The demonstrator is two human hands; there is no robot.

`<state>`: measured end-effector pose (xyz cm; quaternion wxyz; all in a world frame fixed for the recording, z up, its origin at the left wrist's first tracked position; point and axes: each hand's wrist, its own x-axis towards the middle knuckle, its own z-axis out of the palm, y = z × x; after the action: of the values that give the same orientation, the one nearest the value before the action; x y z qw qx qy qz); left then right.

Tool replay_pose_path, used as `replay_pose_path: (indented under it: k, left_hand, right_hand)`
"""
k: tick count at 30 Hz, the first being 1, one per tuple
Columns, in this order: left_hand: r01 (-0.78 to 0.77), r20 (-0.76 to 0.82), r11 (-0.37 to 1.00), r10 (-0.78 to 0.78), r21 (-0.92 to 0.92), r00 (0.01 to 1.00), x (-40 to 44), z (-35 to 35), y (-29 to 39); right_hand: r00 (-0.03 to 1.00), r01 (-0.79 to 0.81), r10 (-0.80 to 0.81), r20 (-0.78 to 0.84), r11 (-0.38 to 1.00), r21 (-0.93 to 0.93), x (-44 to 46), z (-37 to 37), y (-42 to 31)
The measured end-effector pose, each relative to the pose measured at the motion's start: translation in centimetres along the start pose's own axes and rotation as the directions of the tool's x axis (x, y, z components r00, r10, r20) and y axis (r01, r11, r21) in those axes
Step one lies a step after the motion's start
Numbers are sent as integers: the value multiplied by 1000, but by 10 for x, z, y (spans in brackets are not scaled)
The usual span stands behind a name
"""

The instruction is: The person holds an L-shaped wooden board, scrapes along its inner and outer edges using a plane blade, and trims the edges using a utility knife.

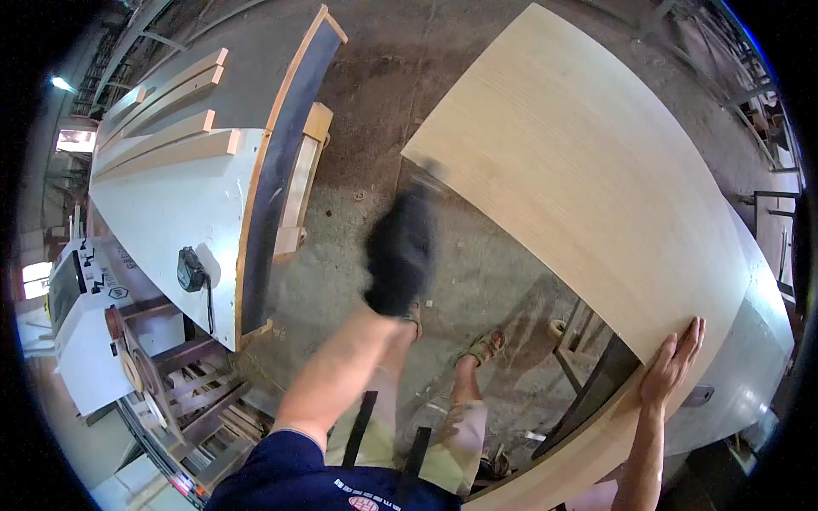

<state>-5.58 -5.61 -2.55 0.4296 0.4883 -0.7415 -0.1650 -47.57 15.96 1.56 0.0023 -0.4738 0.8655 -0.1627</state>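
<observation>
A large pale wooden panel [571, 162] lies across the right side, over a grey surface. My left hand [399, 255], in a black glove, is near the panel's left corner and blurred by motion. Something thin and dark shows at its fingertips, too smeared to name. Bare, my right hand [673, 362] rests flat on the panel's near edge, its fingers stretched out and close together. Below it, a curved strip of pale wood [571, 460] runs along the near side.
At left, a table with a white top [170, 204] bears several wooden strips [175, 153] and a black tape measure [191, 269]. Wooden frames [192, 383] stand below left. Concrete floor [341, 204] shows between table and panel.
</observation>
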Motion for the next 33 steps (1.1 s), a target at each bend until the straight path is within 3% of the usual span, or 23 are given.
replay_pose_path:
  k: [2,3,6,8,9,11,12,13,14,16,19,20,21,22,25,30,31,33]
  left_hand:
    - [-37,437,999,46,-30,899,-13,18,70]
    - [-51,423,997,69,-53,903,-24,28,87]
    - [107,371,994,-103,12,923,-3,12,56]
    - [146,27,981,-151,128,988,26,-9,-6]
    - [478,-42,877,-480,-49,876,56,-28,-5]
    - [482,-38,876,-481,24,876,60,-35,4]
    - [140,62,955,-162,262,985,29,-25,11]
    - [59,221,987,-91,147,971,11,-12,35]
    - [-8,361,1000,1,18,932,-3,3,62]
    - [-98,670,990,6,99,742,-9,16,113]
    - [92,488,992,-125,92,864,2,8,72]
    - [120,264,985,-149,124,953,9,0,36]
    - [138,123,965,-168,225,978,14,-15,-9]
    - [5,-56,945,14,328,998,33,-26,-34]
    - [255,-60,940,-248,226,967,28,-45,-48]
    - [262,-82,965,-259,17,962,16,-17,-5]
    - [102,-156,988,-83,115,984,22,-9,2]
    - [-11,-174,972,52,233,983,32,5,-6]
  right_hand:
    - [1000,0,0,-7,1000,10,-1,4,6]
    - [1000,1,-1,-11,1000,16,0,5,7]
    - [1000,15,-15,-11,1000,2,-1,2,2]
    - [1000,-3,3,-3,1000,1,1,0,-2]
    - [1000,-15,15,-5,1000,3,0,1,-4]
    - [1000,7,-7,-12,1000,-19,0,4,2]
    - [1000,21,-22,-13,999,-37,0,3,4]
    - [1000,16,-17,-6,999,-36,0,2,5]
    - [1000,12,-12,-2,999,-34,0,2,6]
    - [1000,13,-14,-8,1000,-26,1,2,5]
    - [1000,12,-12,-9,1000,-12,0,0,2]
    - [1000,-1,1,-10,1000,-5,0,-1,-5]
    - [1000,-16,16,-9,1000,1,0,-2,-8]
    - [1000,-23,22,-10,999,-28,-1,0,-5]
    - [999,-36,33,-22,991,-131,1,5,1]
    - [997,-81,83,1,975,-206,-1,10,-9]
    - [995,-93,96,3,973,-212,-1,13,-18]
    - [991,-127,133,14,970,-209,-2,15,-37]
